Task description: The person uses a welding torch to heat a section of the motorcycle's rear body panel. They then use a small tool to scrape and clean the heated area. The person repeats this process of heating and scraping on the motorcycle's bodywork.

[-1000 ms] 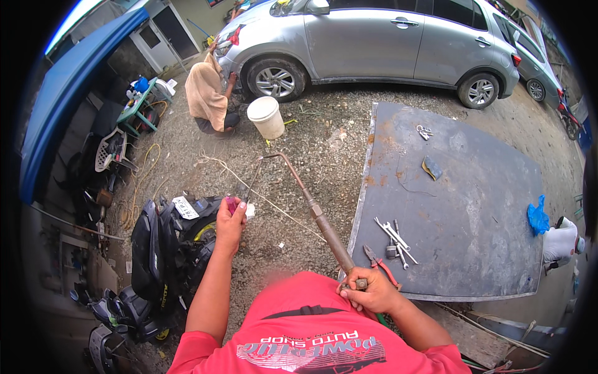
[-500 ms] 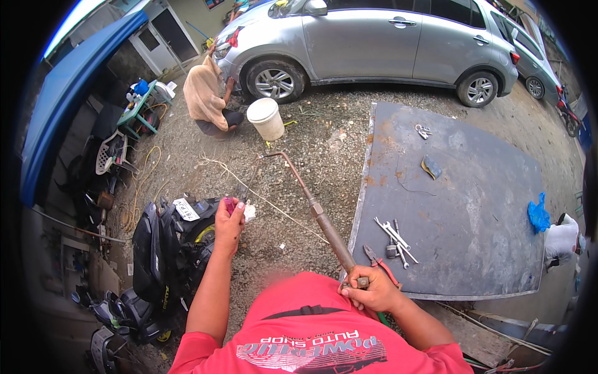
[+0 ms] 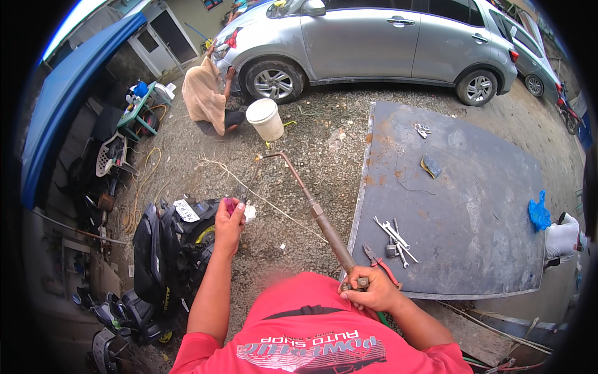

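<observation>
My right hand (image 3: 370, 290) grips the valve end of a long metal blowtorch (image 3: 330, 230), whose bent copper nozzle reaches up and leftward. My left hand (image 3: 228, 221) is closed on a pink-handled tool (image 3: 230, 204); a dark, thin metal piece extends from it up toward the nozzle tip. A small orange glow (image 3: 258, 158) shows where that piece meets or nearly meets the tip; whether they touch I cannot tell.
A silver car (image 3: 361, 50), crouching person (image 3: 202, 93) and white bucket (image 3: 265, 121) are ahead. A black motorcycle (image 3: 149, 249) lies left. Right, a grey metal sheet (image 3: 455, 212) holds wrenches (image 3: 398, 240) and red-handled pliers (image 3: 380, 265); another person (image 3: 557, 240) is beyond.
An orange glow has become visible at the torch tip. The crouching person's hand on the car has moved slightly upward. My hands have barely moved.
</observation>
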